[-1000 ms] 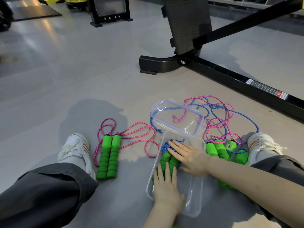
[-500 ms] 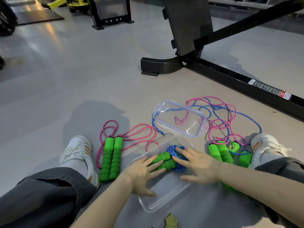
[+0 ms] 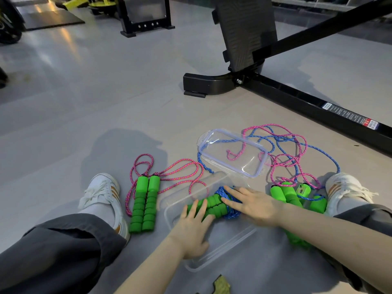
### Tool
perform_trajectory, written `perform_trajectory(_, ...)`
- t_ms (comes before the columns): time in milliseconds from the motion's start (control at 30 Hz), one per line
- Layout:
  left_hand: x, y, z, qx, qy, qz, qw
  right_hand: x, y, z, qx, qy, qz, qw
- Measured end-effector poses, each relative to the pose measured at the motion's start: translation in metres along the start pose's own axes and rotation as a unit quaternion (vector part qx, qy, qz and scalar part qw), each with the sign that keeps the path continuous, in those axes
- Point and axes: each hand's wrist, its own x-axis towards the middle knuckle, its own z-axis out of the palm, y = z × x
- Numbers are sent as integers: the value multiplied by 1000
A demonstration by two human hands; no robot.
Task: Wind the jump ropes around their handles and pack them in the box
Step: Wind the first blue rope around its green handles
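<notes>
Wound blue rope (image 3: 228, 203) on green handles (image 3: 213, 205) inside clear box (image 3: 169, 211); left hand (image 3: 192, 227) and right hand (image 3: 253, 203) press it, fingers flat.

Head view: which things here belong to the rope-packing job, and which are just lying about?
Job: clear box; wound blue rope in it, under left hand and right hand; box lid; loose pink rope beside it; tangled pink and blue ropes on the right.
Lying about: black gym machine frame; black stand far back; yellowish scrap at the bottom edge.
</notes>
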Motion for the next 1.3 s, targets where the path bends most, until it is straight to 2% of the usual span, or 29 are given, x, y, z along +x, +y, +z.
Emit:
perform_trajectory(100,-2,0,3,16,6,3,1000,6,12,4,-57,28,-45,997)
perform_trajectory(233,-1,-4,6,-2,17,18,1000,4,10,11,-52,58,-52,996)
perform_trajectory(333,2,-7,9,16,36,16,999,3,5,14,-44,37,-35,998)
perform_trajectory(433,0,-8,6,32,117,37,992,2,4,11,-46,27,-26,998)
perform_trajectory(500,-1,-9,5,22,119,46,992,1,6,9,-46,18,-19,999)
perform_trajectory(633,4,-11,6,-12,156,-36,987,3,10,5,-60,2,-26,998)
perform_trajectory(700,5,-7,-4,-14,124,-90,988,8,16,4,-74,18,-22,997)
perform_trajectory(767,6,4,-10,-39,107,-149,982,14,19,-3,-91,-13,0,996)
perform_trajectory(800,7,13,-10,-45,127,-163,977,17,16,-10,-95,-29,19,995)
perform_trajectory(833,7,22,-6,-72,102,-159,979,20,12,-16,-92,-47,37,994)
perform_trajectory(900,7,44,6,-96,148,-145,974,24,3,-15,-35,-59,68,995)
perform_trajectory(967,0,66,11,-94,214,-126,964,27,-3,-20,95,-98,99,986)
perform_trajectory(1067,-16,76,7,-92,258,-32,961,27,-6,-23,322,-82,117,936)
perform_trajectory(1100,-14,70,10,-78,308,23,948,28,-8,-26,378,-76,137,913)
perform_trajectory(1133,-13,61,14,-61,343,70,935,28,-10,-29,406,-69,155,898)
perform_trajectory(1200,-6,35,16,8,349,135,927,28,-14,-32,426,-42,165,889)
perform_trajectory(1267,7,7,15,105,298,157,936,29,-15,-33,429,-9,159,889)
perform_trajectory(1300,11,-2,13,137,277,158,938,30,-15,-33,400,3,164,902)
